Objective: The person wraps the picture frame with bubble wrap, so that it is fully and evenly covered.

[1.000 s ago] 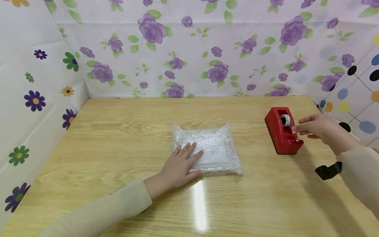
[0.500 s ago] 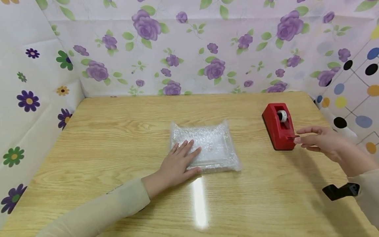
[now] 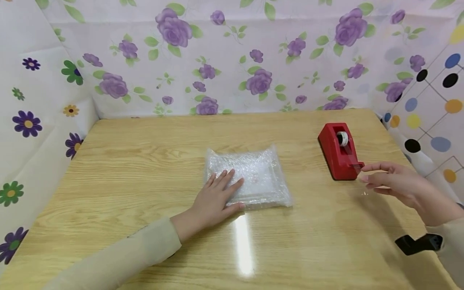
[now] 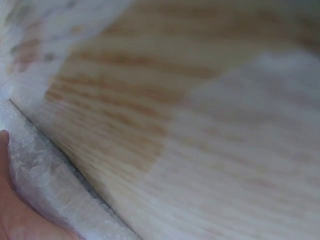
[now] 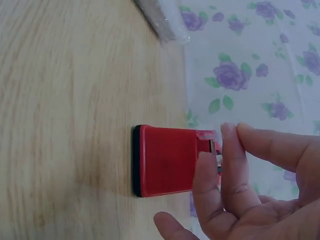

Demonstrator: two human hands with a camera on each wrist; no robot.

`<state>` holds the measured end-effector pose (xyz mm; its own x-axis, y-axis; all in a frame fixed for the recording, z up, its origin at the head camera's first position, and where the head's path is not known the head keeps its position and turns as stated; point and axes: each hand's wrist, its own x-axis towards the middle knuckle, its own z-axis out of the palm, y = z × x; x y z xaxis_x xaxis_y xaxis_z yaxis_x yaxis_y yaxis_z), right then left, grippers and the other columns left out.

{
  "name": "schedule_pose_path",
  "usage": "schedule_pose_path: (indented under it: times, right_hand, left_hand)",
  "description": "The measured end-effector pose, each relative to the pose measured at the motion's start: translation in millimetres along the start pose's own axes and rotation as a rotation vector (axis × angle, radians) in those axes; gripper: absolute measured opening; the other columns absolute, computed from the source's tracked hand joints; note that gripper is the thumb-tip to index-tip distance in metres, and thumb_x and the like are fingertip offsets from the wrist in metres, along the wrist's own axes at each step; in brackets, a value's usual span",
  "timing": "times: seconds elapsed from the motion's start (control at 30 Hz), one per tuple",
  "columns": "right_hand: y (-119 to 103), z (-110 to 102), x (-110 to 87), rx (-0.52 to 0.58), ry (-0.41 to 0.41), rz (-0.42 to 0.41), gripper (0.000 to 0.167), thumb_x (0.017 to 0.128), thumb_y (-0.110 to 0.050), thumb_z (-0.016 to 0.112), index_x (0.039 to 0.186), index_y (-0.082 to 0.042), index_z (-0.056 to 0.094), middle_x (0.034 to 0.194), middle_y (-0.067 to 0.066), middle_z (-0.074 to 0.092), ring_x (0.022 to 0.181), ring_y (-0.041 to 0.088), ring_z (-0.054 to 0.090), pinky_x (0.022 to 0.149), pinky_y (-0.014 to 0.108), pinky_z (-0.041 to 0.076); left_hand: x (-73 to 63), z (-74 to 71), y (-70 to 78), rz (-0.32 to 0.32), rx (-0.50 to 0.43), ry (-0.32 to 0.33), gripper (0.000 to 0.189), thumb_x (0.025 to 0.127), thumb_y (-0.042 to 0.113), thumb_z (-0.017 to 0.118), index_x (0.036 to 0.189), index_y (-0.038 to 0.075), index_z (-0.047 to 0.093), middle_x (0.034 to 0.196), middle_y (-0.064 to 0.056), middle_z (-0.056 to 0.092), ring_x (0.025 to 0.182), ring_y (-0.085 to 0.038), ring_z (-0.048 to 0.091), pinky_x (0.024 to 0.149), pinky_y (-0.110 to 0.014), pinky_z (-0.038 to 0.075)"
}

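Observation:
Near the middle of the table lies a flat package in clear bubble wrap point(image 3: 261, 173). My left hand point(image 3: 212, 203) rests on its near left part, fingers straight and spread. To the right stands a red tape dispenser point(image 3: 336, 155) with a small roll of tape point(image 3: 342, 138) in it. Just off its front cutter end, my right hand point(image 3: 402, 187) pinches clear tape between thumb and index finger. The right wrist view shows this tape point(image 5: 206, 134) as a shiny bit at the cutter, close to the fingertips point(image 5: 228, 132). How long the strip is cannot be made out.
The wooden table point(image 3: 145, 169) is bounded by a flowered cloth point(image 3: 232, 60) at the back and patterned cloths on both sides. A black strap end point(image 3: 418, 244) sticks out from the right sleeve point(image 3: 449, 241).
My right hand has moved from beside the tape roll toward the dispenser's front, drawing tape past the cutter. The left hand stays on the package. The head view has shifted slightly.

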<state>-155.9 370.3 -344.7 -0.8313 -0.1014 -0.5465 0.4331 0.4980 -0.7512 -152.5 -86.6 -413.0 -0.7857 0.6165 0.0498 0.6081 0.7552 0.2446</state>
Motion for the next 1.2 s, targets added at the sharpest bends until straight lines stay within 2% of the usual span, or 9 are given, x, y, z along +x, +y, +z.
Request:
schedule_pose_path:
  times: [0.2, 0.4, 0.53, 0.73, 0.87, 1.03, 1.2]
  right_hand:
    - [4, 5, -1.9, 0.049, -0.022, 0.000, 0.008, 0.097, -0.025, 0.055, 0.101, -0.031, 0.058, 0.091, -0.015, 0.061, 0.086, 0.008, 0.061, 0.077, 0.024, 0.051]
    - [16, 12, 1.1, 0.106, -0.008, -0.042, 0.018, 0.097, -0.021, 0.055, 0.092, -0.035, 0.067, 0.078, -0.013, 0.051, 0.070, 0.011, 0.045, 0.059, 0.027, 0.035]
    - [23, 16, 4.0, 0.193, -0.015, -0.064, 0.023, 0.097, -0.017, 0.055, 0.093, -0.035, 0.069, 0.075, -0.011, 0.049, 0.064, 0.009, 0.040, 0.054, 0.027, 0.029]
    - [28, 24, 9.2, 0.380, -0.019, -0.105, 0.028, 0.097, -0.010, 0.053, 0.091, -0.030, 0.072, 0.075, -0.010, 0.056, 0.064, 0.008, 0.043, 0.055, 0.022, 0.033]
    - [31, 28, 10.0, 0.464, -0.011, -0.128, 0.029, 0.097, -0.008, 0.052, 0.092, -0.027, 0.073, 0.072, -0.007, 0.055, 0.063, 0.009, 0.043, 0.055, 0.022, 0.034]
    - [33, 31, 9.9, 0.500, 0.005, -0.141, 0.030, 0.098, -0.010, 0.051, 0.093, -0.030, 0.072, 0.071, -0.008, 0.055, 0.062, 0.009, 0.042, 0.055, 0.023, 0.031]
    - [33, 33, 10.9, 0.511, 0.047, -0.089, 0.028, 0.099, -0.024, 0.051, 0.088, -0.037, 0.073, 0.075, -0.014, 0.064, 0.065, 0.009, 0.043, 0.057, 0.024, 0.029]
  left_hand:
    - [-0.2, -3.4, -2.9, 0.002, 0.001, 0.017, 0.066, 0.093, 0.054, 0.049, 0.147, 0.019, 0.037, 0.155, -0.016, 0.027, 0.143, -0.033, 0.024, 0.118, -0.052, 0.013]
    - [0.9, -4.2, -2.3, 0.008, 0.002, 0.017, 0.066, 0.093, 0.055, 0.048, 0.147, 0.019, 0.038, 0.154, -0.016, 0.028, 0.143, -0.033, 0.025, 0.118, -0.052, 0.014]
    - [0.8, -3.0, -1.3, 0.005, -0.003, 0.003, 0.066, 0.093, 0.055, 0.047, 0.147, 0.019, 0.037, 0.155, -0.016, 0.027, 0.143, -0.033, 0.024, 0.118, -0.052, 0.013]
    - [-0.5, -1.5, -1.3, -0.011, -0.005, -0.005, 0.067, 0.092, 0.056, 0.048, 0.148, 0.020, 0.036, 0.156, -0.015, 0.025, 0.144, -0.032, 0.022, 0.118, -0.052, 0.012]
    - [-0.3, -1.2, -1.3, -0.008, -0.003, -0.004, 0.067, 0.092, 0.056, 0.048, 0.148, 0.020, 0.036, 0.156, -0.014, 0.025, 0.144, -0.032, 0.022, 0.118, -0.052, 0.011]
    - [-0.7, -1.8, -0.8, -0.007, -0.008, -0.009, 0.068, 0.093, 0.056, 0.047, 0.148, 0.020, 0.036, 0.156, -0.014, 0.025, 0.144, -0.032, 0.022, 0.118, -0.052, 0.011]
    - [-1.7, -2.6, 0.0, -0.007, -0.010, -0.007, 0.067, 0.093, 0.055, 0.048, 0.147, 0.019, 0.037, 0.155, -0.015, 0.026, 0.144, -0.033, 0.023, 0.118, -0.052, 0.012]
